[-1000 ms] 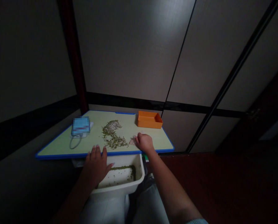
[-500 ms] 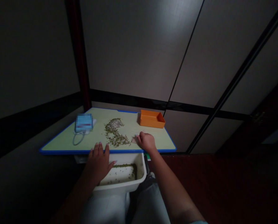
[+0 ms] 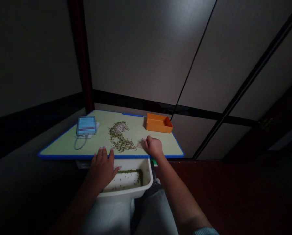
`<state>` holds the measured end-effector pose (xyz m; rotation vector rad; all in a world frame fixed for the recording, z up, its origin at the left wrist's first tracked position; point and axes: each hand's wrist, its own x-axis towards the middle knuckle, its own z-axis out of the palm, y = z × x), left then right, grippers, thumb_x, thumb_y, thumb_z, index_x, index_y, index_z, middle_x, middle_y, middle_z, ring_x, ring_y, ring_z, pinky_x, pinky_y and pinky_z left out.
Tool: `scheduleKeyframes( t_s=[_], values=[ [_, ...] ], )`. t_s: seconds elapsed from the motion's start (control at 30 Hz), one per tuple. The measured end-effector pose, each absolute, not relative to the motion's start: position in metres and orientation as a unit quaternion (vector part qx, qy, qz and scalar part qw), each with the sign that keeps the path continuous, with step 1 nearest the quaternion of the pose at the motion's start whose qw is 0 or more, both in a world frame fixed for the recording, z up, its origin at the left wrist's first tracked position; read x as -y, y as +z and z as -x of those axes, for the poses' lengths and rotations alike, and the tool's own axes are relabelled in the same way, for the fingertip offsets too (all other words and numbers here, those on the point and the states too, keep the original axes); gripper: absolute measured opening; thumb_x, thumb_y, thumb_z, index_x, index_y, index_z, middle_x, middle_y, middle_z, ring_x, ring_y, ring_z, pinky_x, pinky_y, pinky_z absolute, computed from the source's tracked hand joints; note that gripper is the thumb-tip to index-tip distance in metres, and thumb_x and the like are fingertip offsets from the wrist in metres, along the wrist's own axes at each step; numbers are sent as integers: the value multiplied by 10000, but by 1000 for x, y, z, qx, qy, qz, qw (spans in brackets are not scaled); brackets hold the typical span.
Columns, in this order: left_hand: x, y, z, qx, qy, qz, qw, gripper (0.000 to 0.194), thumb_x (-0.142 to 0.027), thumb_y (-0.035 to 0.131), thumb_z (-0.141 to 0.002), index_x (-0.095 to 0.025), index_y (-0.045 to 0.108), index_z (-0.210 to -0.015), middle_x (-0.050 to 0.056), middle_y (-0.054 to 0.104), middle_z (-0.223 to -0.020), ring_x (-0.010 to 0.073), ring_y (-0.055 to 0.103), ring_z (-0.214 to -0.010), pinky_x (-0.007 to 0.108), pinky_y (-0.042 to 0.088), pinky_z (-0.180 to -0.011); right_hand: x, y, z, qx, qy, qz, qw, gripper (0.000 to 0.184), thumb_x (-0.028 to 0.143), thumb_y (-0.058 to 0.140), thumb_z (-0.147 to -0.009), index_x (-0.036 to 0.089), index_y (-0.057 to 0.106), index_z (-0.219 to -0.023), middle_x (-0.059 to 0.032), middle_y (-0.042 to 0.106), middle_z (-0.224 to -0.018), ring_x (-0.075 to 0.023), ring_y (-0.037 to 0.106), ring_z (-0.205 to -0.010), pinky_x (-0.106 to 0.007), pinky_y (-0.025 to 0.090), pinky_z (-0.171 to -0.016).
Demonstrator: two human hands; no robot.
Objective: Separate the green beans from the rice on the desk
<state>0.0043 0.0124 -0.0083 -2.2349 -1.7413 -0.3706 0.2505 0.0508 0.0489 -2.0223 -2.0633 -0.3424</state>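
My left hand (image 3: 103,164) lies open, its fingertips resting on the blue front edge of the pale green tabletop (image 3: 160,142). Right of the small green grains (image 3: 122,143), my right hand (image 3: 153,147) is closed on a thin, pale flat piece (image 3: 140,144) held low at the table surface. What kind of piece it is I cannot make out. The grains lie loose in a curved patch, with a whitish heap (image 3: 121,126) at its far end. Below the table edge, a white plastic tub (image 3: 149,182) sits over my lap, with similar grains along its inside.
At the table's far right corner stands an orange open box (image 3: 158,125). A device with a blurred screen (image 3: 86,125) and a looped grey cable (image 3: 80,143) occupies the left side. Grey panels (image 3: 141,55) rise close behind the table.
The whole view has shifted slightly up and left. Both hands keep nearly the same place relative to the table, and the right one still holds the pale piece.
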Motion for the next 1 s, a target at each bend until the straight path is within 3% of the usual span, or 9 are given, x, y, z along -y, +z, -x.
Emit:
scheduleKeyframes(
  t_s=[0.6, 1.0],
  values=[
    [-12, -8, -5, 600, -125, 776, 146, 766, -480, 576, -772, -31, 437, -1377, 354, 417, -1458, 459, 386, -1397, 565, 343, -1098, -58, 47, -249, 667, -121, 726, 116, 348, 423, 336, -1013, 190, 594, -1022, -108, 747, -936, -216, 701, -835, -284, 393, -648],
    [-14, -12, -2, 597, -134, 776, 154, 765, -466, 607, -743, -37, 462, -1359, 354, 433, -1446, 459, 409, -1381, 565, 360, -1078, -78, 48, -241, 748, -116, 647, 93, 363, 462, 364, -1013, 210, 622, -1045, -94, 746, -970, -199, 682, -871, -283, 383, -708]
  ],
)
